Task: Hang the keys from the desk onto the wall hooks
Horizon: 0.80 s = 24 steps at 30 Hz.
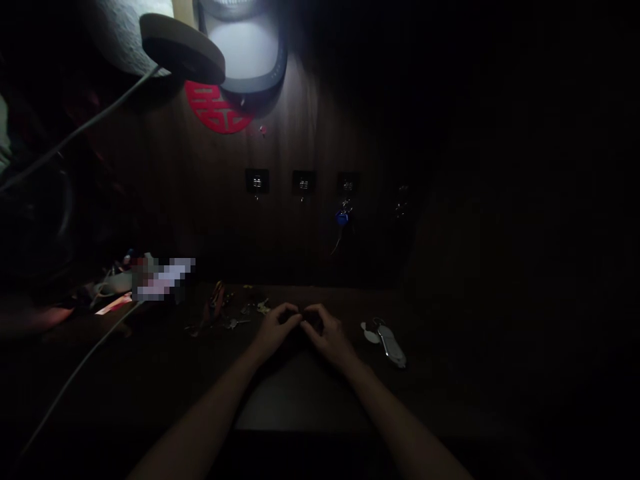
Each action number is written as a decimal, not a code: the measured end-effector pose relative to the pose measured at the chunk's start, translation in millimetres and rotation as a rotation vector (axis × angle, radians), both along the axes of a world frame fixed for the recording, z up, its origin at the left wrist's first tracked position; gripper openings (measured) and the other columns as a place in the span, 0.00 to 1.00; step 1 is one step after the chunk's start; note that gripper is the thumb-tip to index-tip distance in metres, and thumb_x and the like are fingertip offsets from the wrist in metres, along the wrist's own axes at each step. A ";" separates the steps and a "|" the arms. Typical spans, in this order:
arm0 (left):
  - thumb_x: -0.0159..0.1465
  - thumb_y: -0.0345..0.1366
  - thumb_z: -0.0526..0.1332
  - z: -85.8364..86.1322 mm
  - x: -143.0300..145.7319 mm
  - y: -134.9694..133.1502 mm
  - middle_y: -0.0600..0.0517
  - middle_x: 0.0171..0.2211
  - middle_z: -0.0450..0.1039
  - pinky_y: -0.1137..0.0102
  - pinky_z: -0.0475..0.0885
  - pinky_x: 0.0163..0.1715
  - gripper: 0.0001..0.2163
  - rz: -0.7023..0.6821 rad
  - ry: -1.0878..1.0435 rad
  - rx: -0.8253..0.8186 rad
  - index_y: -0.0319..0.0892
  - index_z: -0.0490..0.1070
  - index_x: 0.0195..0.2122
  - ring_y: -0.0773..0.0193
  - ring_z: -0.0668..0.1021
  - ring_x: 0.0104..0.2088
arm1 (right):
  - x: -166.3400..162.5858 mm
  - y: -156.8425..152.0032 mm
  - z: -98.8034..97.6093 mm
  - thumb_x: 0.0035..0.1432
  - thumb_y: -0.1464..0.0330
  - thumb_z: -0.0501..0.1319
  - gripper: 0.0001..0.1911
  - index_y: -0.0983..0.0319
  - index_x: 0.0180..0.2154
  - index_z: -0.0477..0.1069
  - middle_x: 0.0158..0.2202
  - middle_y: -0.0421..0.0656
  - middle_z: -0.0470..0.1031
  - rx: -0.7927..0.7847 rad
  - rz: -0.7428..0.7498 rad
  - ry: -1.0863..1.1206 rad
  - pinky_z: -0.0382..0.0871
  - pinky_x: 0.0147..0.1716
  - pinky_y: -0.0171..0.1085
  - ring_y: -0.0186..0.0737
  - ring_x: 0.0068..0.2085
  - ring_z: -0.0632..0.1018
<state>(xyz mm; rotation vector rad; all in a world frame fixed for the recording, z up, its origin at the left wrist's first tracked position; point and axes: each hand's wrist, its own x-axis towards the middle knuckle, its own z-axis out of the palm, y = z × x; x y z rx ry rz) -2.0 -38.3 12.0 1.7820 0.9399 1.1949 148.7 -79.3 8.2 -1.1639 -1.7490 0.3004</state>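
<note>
Head view: at least two keys point(263, 307) lie on the tabletop point(295, 407) beside the left hand point(273, 330), curled close to the equally curled right hand point(327, 335); whether either grasps anything I cannot tell; close two-handed fingerwork seems underway, calling for steadiness; one pale keychain point(393, 347) lies rightward.

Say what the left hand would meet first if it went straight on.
Probably the right hand: the left hand points toward it, fingertips very close, though darkness hides whether they touch.
</note>
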 end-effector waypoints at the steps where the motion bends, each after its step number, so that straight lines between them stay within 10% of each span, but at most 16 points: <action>1: 0.53 0.41 0.59 -0.9 0.1 0.8 0.53 0.31 0.73 0.70 0.67 0.39 0.09 -0.003 -0.010 -0.001 0.41 0.70 0.31 0.63 0.74 0.35 | -0.5 0.2 -0.2 0.54 0.65 0.57 0.09 0.59 0.38 0.66 0.34 0.41 0.73 -0.005 0.002 0.004 0.66 0.33 0.34 0.36 0.34 0.74; 24: 0.58 0.44 0.53 3.0 -4.0 -0.3 0.52 0.30 0.74 0.70 0.67 0.37 0.12 0.101 0.147 0.119 0.42 0.70 0.31 0.61 0.74 0.35 | 40.5 17.0 16.1 0.45 0.60 0.61 0.11 0.61 0.29 0.71 0.28 0.41 0.76 0.014 -0.259 0.599 0.69 0.34 0.37 0.40 0.33 0.75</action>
